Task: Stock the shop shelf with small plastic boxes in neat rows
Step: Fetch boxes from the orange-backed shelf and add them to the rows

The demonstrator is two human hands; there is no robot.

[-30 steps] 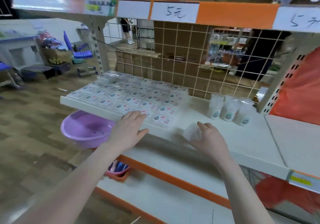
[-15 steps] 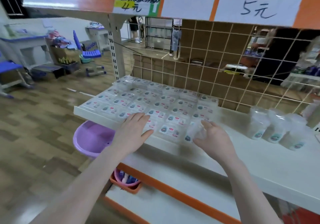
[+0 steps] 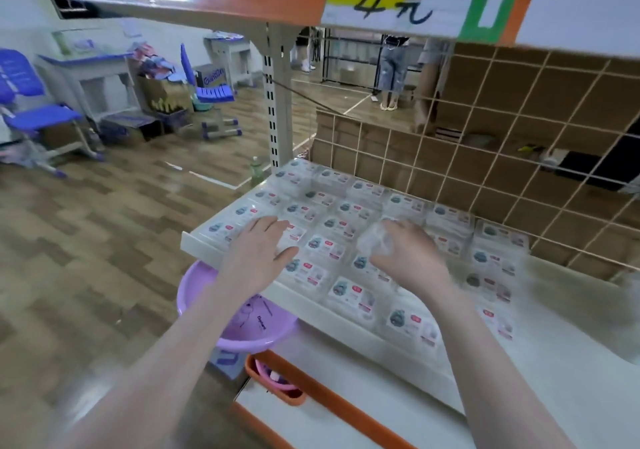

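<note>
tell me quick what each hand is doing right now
Left hand: open, flat on the rows of boxes.
Right hand: gripping a clear box.

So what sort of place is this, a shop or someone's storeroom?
Most likely a small budget shop. A handwritten price sign hangs on the upper shelf's edge, rows of small plastic boxes with labels cover the white shelf, and a wire grid panel backs it, as retail racks do.

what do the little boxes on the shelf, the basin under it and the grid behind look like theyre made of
Small boxes: clear glossy plastic, probably; the printed labels show through the lids. Purple basin: opaque, smooth plastic with a moulded rim. Back grid: thin wire, apparently metal with a pale coating. Shelf: looks like off-white painted metal, though the blur leaves that open.
</note>
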